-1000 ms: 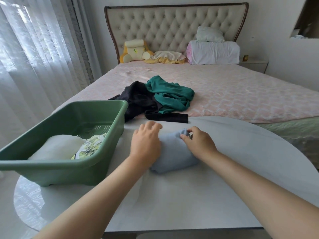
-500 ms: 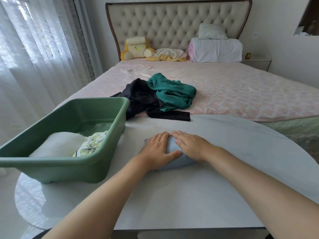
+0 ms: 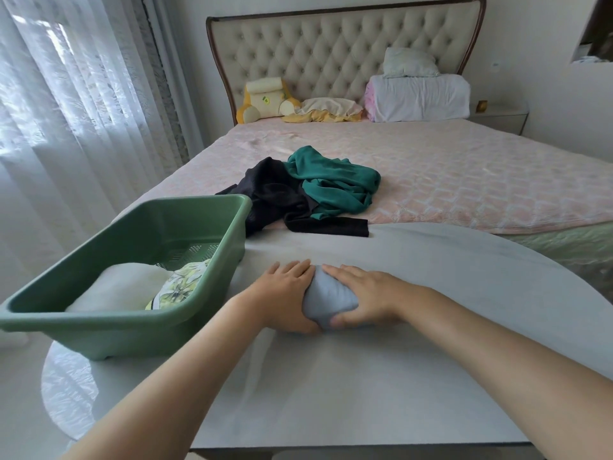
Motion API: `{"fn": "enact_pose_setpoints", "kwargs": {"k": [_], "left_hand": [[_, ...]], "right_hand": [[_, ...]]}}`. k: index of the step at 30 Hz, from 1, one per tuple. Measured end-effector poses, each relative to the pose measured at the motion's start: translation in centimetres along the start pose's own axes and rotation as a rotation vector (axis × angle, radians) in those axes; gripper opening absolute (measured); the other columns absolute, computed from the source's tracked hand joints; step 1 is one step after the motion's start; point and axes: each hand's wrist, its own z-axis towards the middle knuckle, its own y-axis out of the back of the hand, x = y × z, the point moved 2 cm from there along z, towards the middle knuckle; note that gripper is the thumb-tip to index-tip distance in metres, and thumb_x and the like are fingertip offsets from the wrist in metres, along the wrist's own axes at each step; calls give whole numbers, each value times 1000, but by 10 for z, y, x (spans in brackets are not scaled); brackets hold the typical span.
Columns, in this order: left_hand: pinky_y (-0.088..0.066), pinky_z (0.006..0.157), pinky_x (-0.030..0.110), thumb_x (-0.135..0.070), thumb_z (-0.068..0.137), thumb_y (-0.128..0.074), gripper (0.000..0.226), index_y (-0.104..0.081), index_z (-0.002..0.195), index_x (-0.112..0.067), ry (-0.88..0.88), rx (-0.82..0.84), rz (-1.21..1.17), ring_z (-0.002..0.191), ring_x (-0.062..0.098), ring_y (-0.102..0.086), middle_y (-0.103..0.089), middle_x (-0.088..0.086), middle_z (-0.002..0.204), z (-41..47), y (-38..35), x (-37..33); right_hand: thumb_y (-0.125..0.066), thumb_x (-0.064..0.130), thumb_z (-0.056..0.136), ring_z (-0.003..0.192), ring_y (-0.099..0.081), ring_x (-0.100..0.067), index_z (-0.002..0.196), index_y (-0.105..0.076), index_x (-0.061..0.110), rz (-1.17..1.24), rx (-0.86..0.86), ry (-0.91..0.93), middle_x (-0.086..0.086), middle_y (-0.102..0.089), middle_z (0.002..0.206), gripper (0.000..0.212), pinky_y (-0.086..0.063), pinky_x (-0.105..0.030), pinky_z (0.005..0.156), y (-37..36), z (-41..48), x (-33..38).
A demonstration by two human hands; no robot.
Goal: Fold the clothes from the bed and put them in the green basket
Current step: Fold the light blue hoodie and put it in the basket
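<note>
A folded light-blue garment (image 3: 326, 298) lies on the white table (image 3: 365, 376) in front of me. My left hand (image 3: 282, 298) grips its left side, thumb curled under the near edge. My right hand (image 3: 363, 298) grips its right side the same way. The green basket (image 3: 109, 323) stands on the table's left, holding a white folded piece (image 3: 116, 285) and a yellow floral piece (image 3: 180, 283). On the pink bed (image 3: 464, 180) lie a black garment (image 3: 278, 200) and a teal garment (image 3: 331, 184), both crumpled.
Pillows (image 3: 418, 94) and a yellow cushion (image 3: 265, 101) lie against the tufted headboard (image 3: 331, 51). White curtains (image 3: 66, 111) hang on the left. A nightstand (image 3: 501, 116) stands at the bed's far right.
My hands went from folding the blue garment, to pressing it flat, to clasping it from both sides with thumbs under its near edge.
</note>
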Motion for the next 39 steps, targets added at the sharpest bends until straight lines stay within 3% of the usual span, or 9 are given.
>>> {"fn": "enact_pose_setpoints", "kwargs": {"k": [2,4,8,12,20,28,35,39], "left_hand": [[-23,118,37,-63,71,-70,115,-7,158,-21,-53,-29,-16,146,20,-24,-18,-2,162,-1,-1,-3],[-28,116,38,-53,69,-73,117,-2,158,-25,-45,15,-79,144,21,-27,-19,-3,160,2,-5,-3],[-32,114,38,-47,63,-75,118,-4,156,-30,20,76,-198,140,23,-33,-25,-4,156,15,-11,3],[-42,101,29,-36,64,-77,111,-14,155,-29,81,71,-253,126,23,-50,-37,-3,148,25,-12,6],[-47,85,32,-18,78,-66,62,-49,138,-25,115,-268,-274,103,27,-64,-65,1,119,20,-11,4],[-50,78,35,-17,79,-59,58,-53,135,-28,84,-525,-163,95,27,-65,-68,-3,114,-17,51,23],[-54,77,39,-15,75,-66,63,-54,135,-30,211,-670,-42,92,27,-67,-70,-3,112,-63,129,117],[-52,77,40,-14,77,-63,59,-53,132,-31,374,-656,-77,94,31,-65,-69,-2,114,-99,125,184]], "right_hand": [[-69,75,60,138,-43,-22,156,0,46,-77,13,47,3,-28,158,122,-40,-39,111,1,-4,4],[-76,57,61,124,-53,-23,155,-4,42,-101,-5,63,3,-37,147,120,-47,-38,102,1,-6,6],[-74,41,66,118,-56,-24,155,-10,40,-132,-76,37,1,-47,138,110,-49,-36,99,0,-3,10],[-68,34,75,113,-60,-26,151,-22,38,-132,-227,29,0,-57,131,89,-51,-38,95,-4,5,5],[-66,20,80,90,-66,-32,137,-49,30,-34,-585,39,-3,-68,107,60,-53,-38,72,-19,11,8],[-71,15,72,75,-65,-29,126,-61,25,-22,-831,242,0,-70,93,56,-51,-37,53,41,-4,45],[-72,13,74,76,-65,-32,131,-58,23,-66,-859,424,-6,-69,96,60,-54,-39,57,123,58,142],[-68,6,74,77,-66,-35,137,-54,22,-128,-773,498,-8,-69,98,66,-52,-38,56,122,121,210]]}}
